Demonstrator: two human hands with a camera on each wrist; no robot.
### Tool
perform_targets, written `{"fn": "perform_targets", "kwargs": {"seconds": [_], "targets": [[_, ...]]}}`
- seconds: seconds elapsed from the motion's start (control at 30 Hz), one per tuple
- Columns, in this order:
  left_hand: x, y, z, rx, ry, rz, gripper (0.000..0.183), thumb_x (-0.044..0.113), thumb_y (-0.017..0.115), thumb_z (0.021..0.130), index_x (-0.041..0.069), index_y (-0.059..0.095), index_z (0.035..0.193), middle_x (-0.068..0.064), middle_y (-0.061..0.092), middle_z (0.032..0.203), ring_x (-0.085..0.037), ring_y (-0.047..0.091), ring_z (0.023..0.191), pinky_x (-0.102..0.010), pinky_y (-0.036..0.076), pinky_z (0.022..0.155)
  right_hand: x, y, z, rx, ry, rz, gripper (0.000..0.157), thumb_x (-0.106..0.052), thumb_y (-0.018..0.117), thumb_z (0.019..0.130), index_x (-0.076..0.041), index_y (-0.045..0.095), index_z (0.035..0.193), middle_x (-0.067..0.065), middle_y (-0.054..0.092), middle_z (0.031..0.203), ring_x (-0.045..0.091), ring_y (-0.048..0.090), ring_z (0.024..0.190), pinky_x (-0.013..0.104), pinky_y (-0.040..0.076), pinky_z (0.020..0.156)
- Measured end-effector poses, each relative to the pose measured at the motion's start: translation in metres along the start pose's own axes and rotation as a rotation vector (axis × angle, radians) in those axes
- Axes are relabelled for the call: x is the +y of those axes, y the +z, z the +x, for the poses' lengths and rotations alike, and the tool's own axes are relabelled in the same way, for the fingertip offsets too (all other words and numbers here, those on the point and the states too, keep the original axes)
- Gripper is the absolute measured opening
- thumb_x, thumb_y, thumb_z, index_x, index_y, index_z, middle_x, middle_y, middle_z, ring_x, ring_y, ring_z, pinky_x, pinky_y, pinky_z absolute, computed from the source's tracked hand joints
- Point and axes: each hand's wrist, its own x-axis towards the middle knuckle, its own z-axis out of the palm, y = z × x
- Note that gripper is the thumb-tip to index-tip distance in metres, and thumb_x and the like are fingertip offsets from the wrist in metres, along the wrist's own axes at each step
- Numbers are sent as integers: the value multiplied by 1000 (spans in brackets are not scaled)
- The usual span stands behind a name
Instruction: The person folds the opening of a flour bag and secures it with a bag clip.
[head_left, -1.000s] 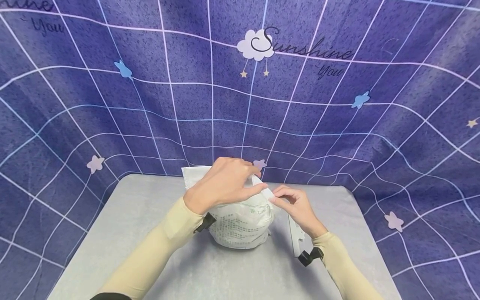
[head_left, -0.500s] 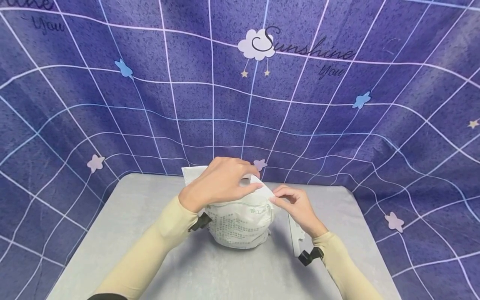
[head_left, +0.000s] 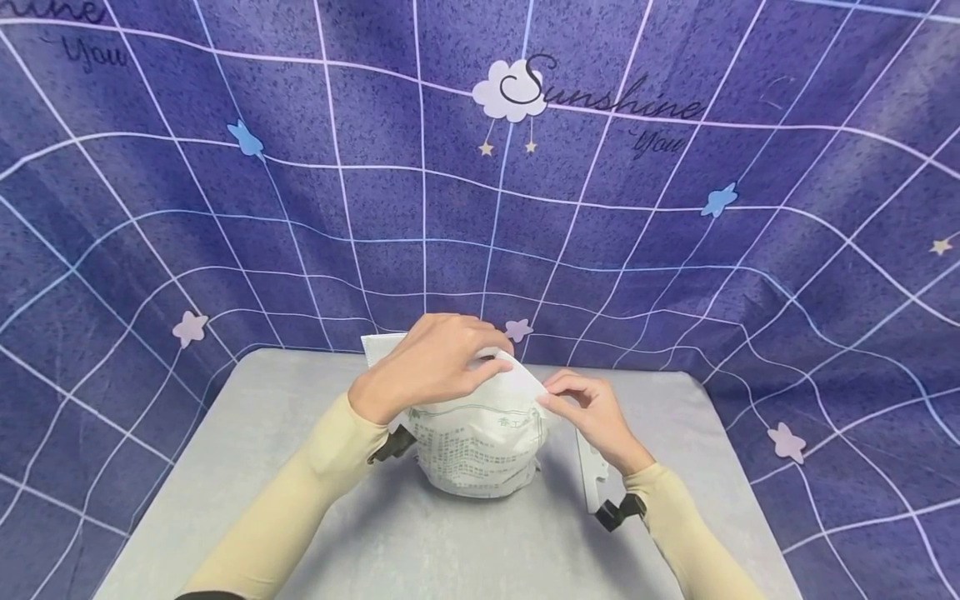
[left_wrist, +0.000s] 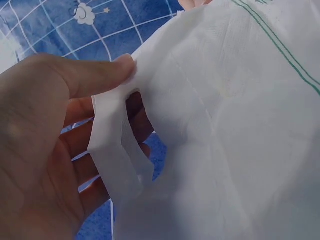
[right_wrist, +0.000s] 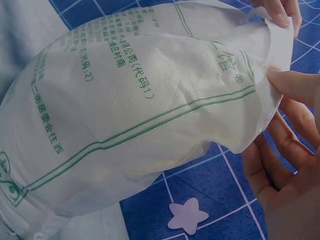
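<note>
A full white bag (head_left: 480, 458) with green print stands upright on the table. My left hand (head_left: 431, 362) pinches its top edge, the thumb in front and the fingers behind. In the left wrist view, the bag's handle slot (left_wrist: 145, 135) gapes just below that thumb, and part of a finger shows through it. At the bag's upper right corner, my right hand (head_left: 596, 417) pinches the rim between thumb and fingers. Green lines and printed characters cover the bag's side (right_wrist: 150, 85) in the right wrist view. What is inside is hidden.
A flat white piece with a notched edge (head_left: 591, 475) lies on the grey table (head_left: 300, 500) by my right wrist, partly covered by it. A purple curtain (head_left: 375, 192) with a grid pattern hangs behind and at both sides.
My left hand has shifted slightly left along the bag's top edge, and more of the white rim shows between the hands. The right hand stays in place on the corner.
</note>
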Motion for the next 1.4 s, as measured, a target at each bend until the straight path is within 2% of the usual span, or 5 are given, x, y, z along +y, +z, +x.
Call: {"fn": "perform_targets", "kwargs": {"seconds": [0.23, 0.67, 1.17, 1.4], "targets": [[-1, 0, 1, 16, 16, -2, 12, 27, 74, 102, 22, 83, 108, 11, 79, 99, -8, 73, 82, -31, 59, 69, -1, -1, 0, -7, -25, -17, 10, 8, 74, 94, -1, 79, 97, 17, 74, 98, 18, 71, 99, 32, 52, 104], [-1, 2, 1, 56, 64, -8, 9, 21, 78, 100, 20, 84, 106, 10, 79, 96, -8, 75, 82, -29, 60, 67, 0, 0, -1, -1, -13, -43, 7, 6, 75, 94, 0, 79, 97, 18, 74, 99, 18, 70, 100, 31, 54, 100], [-1, 2, 1, 58, 64, -6, 9, 22, 77, 101, 20, 84, 106, 9, 79, 99, -9, 76, 88, -30, 62, 72, 1, -5, -7, 1, 8, -18, 13, 8, 76, 92, 1, 80, 102, 18, 75, 104, 18, 71, 103, 32, 56, 99], [-2, 2, -1, 64, 69, -8, 9, 23, 76, 101, 20, 84, 105, 9, 79, 98, -10, 76, 88, -30, 62, 72, -2, -6, -7, -19, 1, -44, 14, 7, 75, 94, 5, 77, 108, 9, 76, 106, 16, 71, 104, 31, 55, 99]]}}
